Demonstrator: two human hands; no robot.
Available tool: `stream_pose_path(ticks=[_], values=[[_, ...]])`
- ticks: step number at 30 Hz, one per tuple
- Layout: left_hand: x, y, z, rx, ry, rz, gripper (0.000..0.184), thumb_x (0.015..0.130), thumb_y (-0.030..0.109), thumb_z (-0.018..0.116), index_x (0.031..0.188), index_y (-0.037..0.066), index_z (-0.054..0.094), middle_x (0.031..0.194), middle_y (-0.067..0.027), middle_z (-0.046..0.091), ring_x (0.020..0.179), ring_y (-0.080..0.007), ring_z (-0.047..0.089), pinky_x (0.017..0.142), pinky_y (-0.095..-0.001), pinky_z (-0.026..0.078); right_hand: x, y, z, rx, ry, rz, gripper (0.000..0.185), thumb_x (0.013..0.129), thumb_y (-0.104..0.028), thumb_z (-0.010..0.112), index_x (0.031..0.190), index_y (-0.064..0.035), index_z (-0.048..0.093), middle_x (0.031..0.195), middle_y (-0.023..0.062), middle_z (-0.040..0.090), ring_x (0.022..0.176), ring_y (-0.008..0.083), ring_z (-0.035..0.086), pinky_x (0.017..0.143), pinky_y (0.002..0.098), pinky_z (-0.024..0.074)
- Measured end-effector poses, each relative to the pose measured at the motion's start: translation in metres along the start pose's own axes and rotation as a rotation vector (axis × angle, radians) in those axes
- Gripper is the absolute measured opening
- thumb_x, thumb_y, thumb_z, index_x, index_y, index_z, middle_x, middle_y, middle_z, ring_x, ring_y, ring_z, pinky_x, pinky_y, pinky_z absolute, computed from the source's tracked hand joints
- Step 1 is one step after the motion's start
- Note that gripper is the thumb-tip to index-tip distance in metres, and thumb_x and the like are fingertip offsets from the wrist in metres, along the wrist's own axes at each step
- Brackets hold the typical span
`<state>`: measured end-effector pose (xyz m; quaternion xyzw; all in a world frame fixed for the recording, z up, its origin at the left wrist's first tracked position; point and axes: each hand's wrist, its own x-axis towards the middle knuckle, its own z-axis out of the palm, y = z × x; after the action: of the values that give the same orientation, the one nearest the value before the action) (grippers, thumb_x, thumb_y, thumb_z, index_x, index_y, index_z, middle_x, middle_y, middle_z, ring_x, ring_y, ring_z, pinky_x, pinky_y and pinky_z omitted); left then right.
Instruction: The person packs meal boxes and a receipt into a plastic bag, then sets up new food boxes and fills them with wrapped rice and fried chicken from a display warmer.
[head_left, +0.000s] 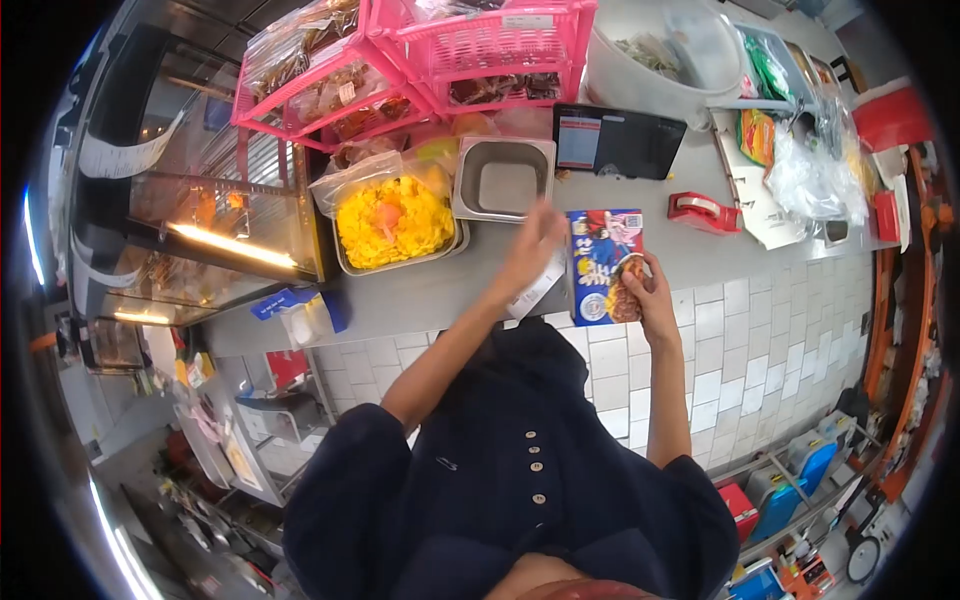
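Flat blue printed cardboard box (603, 262) is held at the front of the smooth grey counter (400, 292), right side gripped by the right hand (650, 295) (left hand (537, 245) too blurry to tell), probably light, kinda stiff but crushable, so best pinched by its edges.

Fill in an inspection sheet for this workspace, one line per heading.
Surface: grey counter, with bare patches near its front edge.
Job's things: blue printed box, held near the counter's edge; metal pan with nothing visible inside; yellow food heaped beside it.
Clutter: pink baskets of packets, dark-framed tablet, red tape dispenser.
Hands: right hand grips the box; left hand, blurred, is between pan and box, grip unclear.
Cables: nothing seen.
Surroundings: lit display case at left; tiled floor.
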<state>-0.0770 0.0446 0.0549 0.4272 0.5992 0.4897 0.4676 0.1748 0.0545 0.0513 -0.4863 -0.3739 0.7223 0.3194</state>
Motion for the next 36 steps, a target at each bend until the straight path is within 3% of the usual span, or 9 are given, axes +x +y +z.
stream_pose_path(ticks=[2,4,9,13,16,20,22,30,36], values=[[0.051,0.025,-0.024,0.024,0.255,0.163,0.058,0.102,0.044,0.052,0.141,0.001,0.044,0.125,-0.0140,0.060,0.122,-0.0235,0.054,0.103,-0.0385,0.042,0.015,0.007,-0.026,0.003,0.069,-0.031,0.061,0.093,-0.027,0.073,0.141,-0.0037,0.044,0.116,0.0122,0.065,0.103,0.0192,0.064,0.087,0.0313,0.0520],[0.115,0.020,-0.072,0.484,0.342,0.266,0.047,0.099,0.036,0.057,0.131,0.001,0.056,0.114,-0.0198,0.067,0.112,-0.0313,0.063,0.095,-0.0424,0.048,0.035,0.026,-0.061,0.120,0.186,-0.007,0.053,0.094,-0.028,0.070,0.137,-0.0027,0.050,0.115,0.0113,0.065,0.101,0.0176,0.065,0.086,0.0311,0.0524],[0.192,-0.011,-0.152,0.707,0.272,0.411,0.030,0.094,0.028,0.060,0.106,0.003,0.070,0.093,-0.0208,0.070,0.089,-0.0380,0.069,0.077,-0.0471,0.054,0.065,0.047,-0.083,-0.003,0.314,-0.126,0.051,0.097,-0.028,0.068,0.136,-0.0008,0.051,0.121,0.0119,0.064,0.107,0.0186,0.064,0.090,0.0307,0.0522],[0.176,-0.003,-0.175,0.931,0.179,0.289,0.024,0.092,0.025,0.063,0.100,0.005,0.072,0.091,-0.0193,0.071,0.086,-0.0387,0.069,0.077,-0.0464,0.054,0.056,0.049,-0.071,-0.300,0.450,-0.278,0.045,0.099,-0.029,0.065,0.131,0.0009,0.055,0.120,0.0145,0.064,0.112,0.0205,0.060,0.095,0.0307,0.0477],[0.154,-0.007,-0.235,0.945,0.472,0.250,0.023,0.088,0.026,0.065,0.098,0.007,0.074,0.086,-0.0196,0.071,0.080,-0.0402,0.069,0.074,-0.0477,0.055,0.034,0.041,-0.059,-0.497,0.746,-0.399,0.038,0.100,-0.026,0.063,0.125,0.0023,0.059,0.118,0.0133,0.064,0.111,0.0206,0.060,0.096,0.0312,0.0473],[0.151,-0.078,-0.371,0.974,0.684,0.069,0.025,0.087,0.026,0.062,0.099,0.008,0.074,0.089,-0.0196,0.072,0.085,-0.0386,0.070,0.074,-0.0467,0.056,0.017,0.035,-0.047,-0.287,0.716,-0.357,0.032,0.101,-0.023,0.061,0.120,0.0018,0.062,0.115,0.0108,0.065,0.110,0.0192,0.060,0.095,0.0311,0.0476],[0.161,-0.092,-0.395,1.409,0.325,-0.248,0.026,0.086,0.027,0.065,0.096,0.005,0.074,0.093,-0.0192,0.073,0.092,-0.0370,0.071,0.076,-0.0453,0.057,0.014,0.033,-0.039,-0.254,0.559,-0.365,0.026,0.103,-0.021,0.059,0.117,0.0003,0.063,0.112,0.0080,0.066,0.105,0.0167,0.061,0.092,0.0292,0.0486],[0.178,-0.095,-0.375,1.485,0.162,-0.337,0.033,0.093,0.034,0.058,0.107,0.007,0.071,0.105,-0.0196,0.072,0.098,-0.0354,0.071,0.079,-0.0458,0.058,0.026,0.018,-0.009,-0.315,0.263,-0.360,0.021,0.103,-0.020,0.057,0.112,-0.0015,0.064,0.107,0.0070,0.068,0.096,0.0136,0.064,0.083,0.0259,0.0482],[0.180,-0.110,-0.381,1.530,0.343,-0.211,0.027,0.091,0.035,0.062,0.093,0.011,0.074,0.088,-0.0139,0.074,0.085,-0.0350,0.072,0.071,-0.0466,0.059,0.018,0.010,0.014,-0.423,0.244,-0.354,0.021,0.099,-0.019,0.062,0.109,-0.0011,0.067,0.105,0.0076,0.069,0.097,0.0148,0.064,0.083,0.0286,0.0497]])
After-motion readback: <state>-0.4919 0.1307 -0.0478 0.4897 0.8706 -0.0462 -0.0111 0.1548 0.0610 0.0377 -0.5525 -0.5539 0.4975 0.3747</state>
